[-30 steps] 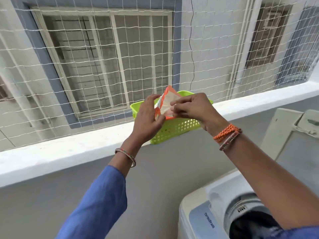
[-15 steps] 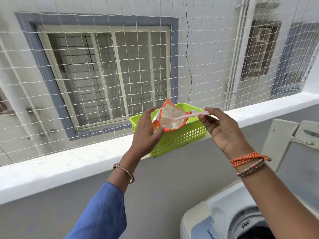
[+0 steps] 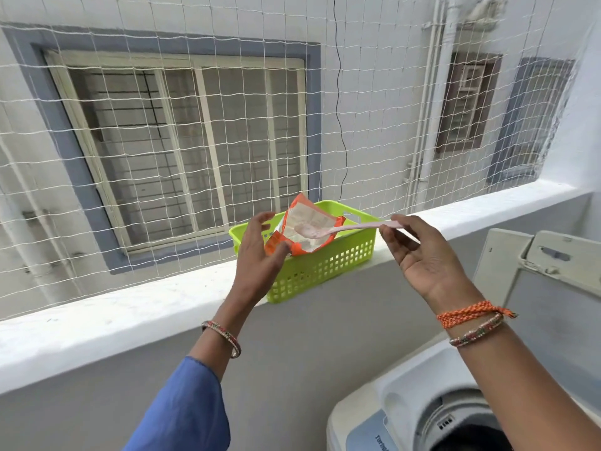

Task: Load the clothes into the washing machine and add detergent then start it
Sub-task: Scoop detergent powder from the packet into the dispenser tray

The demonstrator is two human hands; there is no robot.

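Note:
My left hand point(image 3: 260, 255) pinches the lower edge of an orange and white detergent packet point(image 3: 304, 227), held open over a lime green basket point(image 3: 325, 268). My right hand point(image 3: 426, 258) grips the handle end of a pale pink spoon point(image 3: 344, 228) between thumb and fingers. The spoon's bowl, with powder in it, sits just at the packet's mouth. The top-loading washing machine point(image 3: 400, 398) is at the lower right with its lid point(image 3: 527, 288) raised and its dark drum showing.
The basket stands on a white parapet ledge point(image 3: 130, 310). A white safety net point(image 3: 195, 125) closes off the opening above the ledge, with another building's window behind it. A grey wall runs below the ledge.
My right hand let go of the packet's top and drew the pink spoon out of the packet toward the right. The view tilted up slightly.

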